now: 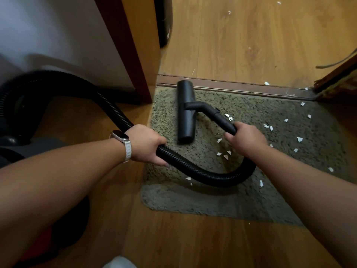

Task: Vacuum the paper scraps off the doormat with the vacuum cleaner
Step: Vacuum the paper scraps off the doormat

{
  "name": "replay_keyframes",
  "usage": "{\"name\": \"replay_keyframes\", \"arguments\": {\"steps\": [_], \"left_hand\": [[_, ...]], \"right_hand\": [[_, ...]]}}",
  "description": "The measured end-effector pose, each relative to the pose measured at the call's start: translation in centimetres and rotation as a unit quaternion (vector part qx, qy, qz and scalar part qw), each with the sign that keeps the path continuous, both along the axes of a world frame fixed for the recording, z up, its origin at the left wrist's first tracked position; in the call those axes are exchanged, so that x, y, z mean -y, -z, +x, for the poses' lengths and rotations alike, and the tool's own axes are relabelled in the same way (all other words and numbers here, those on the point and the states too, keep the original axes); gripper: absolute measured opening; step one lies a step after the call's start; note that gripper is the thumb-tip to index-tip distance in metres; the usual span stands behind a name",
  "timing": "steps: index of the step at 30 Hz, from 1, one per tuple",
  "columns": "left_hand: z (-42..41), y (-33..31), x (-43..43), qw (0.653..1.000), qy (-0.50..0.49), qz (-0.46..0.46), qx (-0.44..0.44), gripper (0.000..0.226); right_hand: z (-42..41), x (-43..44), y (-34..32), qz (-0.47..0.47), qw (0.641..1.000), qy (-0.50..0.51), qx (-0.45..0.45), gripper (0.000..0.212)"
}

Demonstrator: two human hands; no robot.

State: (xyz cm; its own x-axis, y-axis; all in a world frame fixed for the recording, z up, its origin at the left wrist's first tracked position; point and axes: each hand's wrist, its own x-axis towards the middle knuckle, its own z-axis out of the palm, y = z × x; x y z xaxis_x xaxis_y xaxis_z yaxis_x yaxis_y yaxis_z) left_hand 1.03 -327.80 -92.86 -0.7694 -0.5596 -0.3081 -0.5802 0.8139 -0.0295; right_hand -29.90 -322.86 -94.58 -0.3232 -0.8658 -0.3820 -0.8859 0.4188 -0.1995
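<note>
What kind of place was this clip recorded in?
Probably a home doorway: a shaggy grey-green doormat lies against a brown wooden threshold strip, beside a dark wooden door frame, with wood-look laminate flooring beyond.

A wooden floor (251, 45) is stretching out ahead, with a brown threshold strip (241, 87) lying across it. A reddish door frame (131, 55) is standing at the left beside a pale wall (58, 31). A grey cord (326, 66) is trailing in at the right edge.
</note>
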Motion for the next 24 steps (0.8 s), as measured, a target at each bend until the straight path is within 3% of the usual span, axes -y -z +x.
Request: {"name": "replay_keyframes", "arguments": {"steps": [5,14,17,21,24], "left_hand": [[-1.1,0.5,0.3,1.0,-0.011,0.002,-0.018,0.069],[-1.4,1.5,0.8,0.999,0.012,-0.001,-0.031,0.072],[-1.3,1.9,0.8,0.999,0.019,-0.001,-0.032,0.071],[-0.8,1.8,0.7,0.999,0.035,0.007,-0.017,0.07],[-0.2,1.9,0.5,0.999,0.037,0.019,-0.009,0.071]], "right_hand": [[-2.9,-0.9,0.8,0.002,0.998,0.067,0.004,0.029],[-2.5,-1.8,2.0,0.003,0.997,0.071,0.024,0.026],[-1.9,-1.6,1.7,0.011,0.999,0.033,0.031,0.021],[0.7,-0.8,1.3,0.024,0.995,-0.096,0.024,0.018],[1.4,-0.7,1.5,0.023,0.993,-0.115,0.02,0.02]]}}
